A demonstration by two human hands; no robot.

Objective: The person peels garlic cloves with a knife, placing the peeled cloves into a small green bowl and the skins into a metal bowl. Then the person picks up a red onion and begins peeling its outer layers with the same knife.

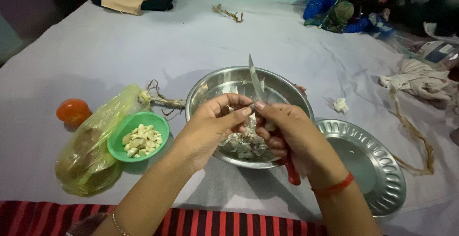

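Above the steel bowl [287, 92], right hand [291, 135] clasps a knife [255, 80] (blade upright), left hand [213, 126] pinching garlic [235, 110].

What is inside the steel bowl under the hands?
The steel bowl holds pale garlic peels. The left hand and right hand cover its middle.

Steel bowl [287, 92] silver, pale whitish peels inside. Small bowl [119, 143] green, cream cloves [141, 139]. Knife [255, 80] grey blade, red handle. Tomato [72, 111] orange-red. Bag [91, 150] translucent yellow. Plate [382, 169] silver, scalloped rim. Sheet [143, 45] pale lilac-grey. Cloth [205, 221] red with black stripes. Wrist thread [334, 187] red.
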